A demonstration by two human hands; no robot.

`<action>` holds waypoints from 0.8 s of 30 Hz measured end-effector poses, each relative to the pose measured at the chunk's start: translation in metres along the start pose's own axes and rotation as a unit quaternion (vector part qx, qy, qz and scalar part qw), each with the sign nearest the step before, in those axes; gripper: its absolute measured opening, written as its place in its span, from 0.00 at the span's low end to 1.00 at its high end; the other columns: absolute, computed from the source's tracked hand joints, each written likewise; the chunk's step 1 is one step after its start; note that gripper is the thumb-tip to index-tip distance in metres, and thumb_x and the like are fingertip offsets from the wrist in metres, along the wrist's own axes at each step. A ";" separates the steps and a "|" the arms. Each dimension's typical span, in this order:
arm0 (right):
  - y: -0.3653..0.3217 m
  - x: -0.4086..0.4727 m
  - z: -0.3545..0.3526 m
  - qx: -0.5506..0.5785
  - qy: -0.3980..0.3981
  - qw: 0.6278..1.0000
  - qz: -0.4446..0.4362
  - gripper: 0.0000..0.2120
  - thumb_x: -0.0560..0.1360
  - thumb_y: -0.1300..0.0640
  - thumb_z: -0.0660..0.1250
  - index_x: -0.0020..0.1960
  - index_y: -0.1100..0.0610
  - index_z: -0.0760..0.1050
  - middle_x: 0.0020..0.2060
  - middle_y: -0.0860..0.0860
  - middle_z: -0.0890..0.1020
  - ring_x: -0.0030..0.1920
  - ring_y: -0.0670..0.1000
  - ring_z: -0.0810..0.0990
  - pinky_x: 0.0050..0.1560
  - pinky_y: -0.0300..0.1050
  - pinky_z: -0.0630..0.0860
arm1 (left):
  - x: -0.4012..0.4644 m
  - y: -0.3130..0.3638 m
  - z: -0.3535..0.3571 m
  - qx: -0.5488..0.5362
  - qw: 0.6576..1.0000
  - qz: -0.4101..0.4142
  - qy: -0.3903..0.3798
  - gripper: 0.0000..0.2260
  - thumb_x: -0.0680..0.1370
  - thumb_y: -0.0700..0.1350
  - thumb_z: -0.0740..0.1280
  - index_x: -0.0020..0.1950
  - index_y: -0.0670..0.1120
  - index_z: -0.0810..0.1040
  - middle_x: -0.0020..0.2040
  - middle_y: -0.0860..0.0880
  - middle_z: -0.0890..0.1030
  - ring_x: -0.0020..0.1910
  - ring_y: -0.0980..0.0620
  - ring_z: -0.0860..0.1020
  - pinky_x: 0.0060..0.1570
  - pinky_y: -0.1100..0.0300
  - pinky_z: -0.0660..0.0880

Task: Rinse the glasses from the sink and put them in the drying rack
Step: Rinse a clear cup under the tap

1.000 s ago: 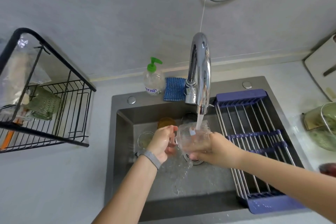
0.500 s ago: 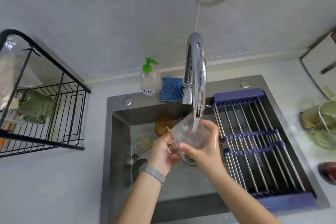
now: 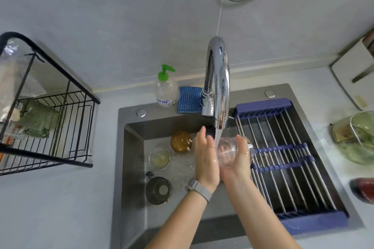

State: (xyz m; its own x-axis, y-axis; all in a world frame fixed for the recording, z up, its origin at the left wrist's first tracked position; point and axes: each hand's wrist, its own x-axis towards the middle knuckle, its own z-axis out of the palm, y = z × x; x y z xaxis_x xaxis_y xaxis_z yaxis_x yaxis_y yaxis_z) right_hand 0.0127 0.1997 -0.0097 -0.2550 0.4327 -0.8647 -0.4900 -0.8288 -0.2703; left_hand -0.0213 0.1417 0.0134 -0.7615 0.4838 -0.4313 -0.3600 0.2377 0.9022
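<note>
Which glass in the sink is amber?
The amber glass at the basin's back, left of the left hand. The small glass is clear; the glass nearest the camera is dark grey.

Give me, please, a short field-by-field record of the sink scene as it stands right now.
held item: clear glass, lying sideways under the running faucet
right hand: cradles the glass
left hand: flat against the glass, fingers straight
left in sink: amber glass, small clear glass, dark glass
black drying rack: holds a green glass
</note>
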 end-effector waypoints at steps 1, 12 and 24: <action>-0.001 0.003 -0.002 -0.017 0.013 1.000 -0.006 0.49 0.48 0.53 0.84 0.66 0.49 0.68 0.63 0.57 0.74 0.58 0.61 0.80 0.50 0.66 0.79 | 0.006 0.003 -0.001 -0.072 0.996 -0.045 0.006 0.29 0.81 0.62 0.50 0.78 0.49 0.58 0.74 0.53 0.66 0.71 0.62 0.66 0.72 0.59 0.64; -0.014 -0.012 0.005 -0.214 -0.059 0.964 -0.146 0.28 0.70 0.62 0.75 0.66 0.51 0.67 0.56 0.56 0.79 0.52 0.57 0.83 0.46 0.51 0.81 | 0.017 0.012 -0.039 0.367 0.905 -0.022 -0.214 0.12 0.77 0.50 0.68 0.56 0.46 0.80 0.52 0.48 0.83 0.50 0.51 0.80 0.50 0.58 0.76; -0.003 -0.007 -0.002 -0.307 -0.095 0.933 -0.163 0.26 0.67 0.65 0.77 0.56 0.44 0.71 0.55 0.55 0.79 0.47 0.52 0.83 0.45 0.50 0.81 | 0.044 -0.018 -0.027 0.488 0.790 -0.158 -0.336 0.11 0.80 0.48 0.62 0.58 0.45 0.76 0.45 0.47 0.81 0.45 0.46 0.81 0.45 0.54 0.77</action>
State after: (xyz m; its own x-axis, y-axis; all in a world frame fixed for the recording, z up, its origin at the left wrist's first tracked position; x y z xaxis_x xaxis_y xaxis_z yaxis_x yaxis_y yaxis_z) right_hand 0.0177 0.1987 -0.0031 -0.3467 0.7044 -0.6193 -0.0120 -0.6636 -0.7480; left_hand -0.0634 0.1357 -0.0217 -0.1410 0.5308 -0.8357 0.3611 0.8135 0.4558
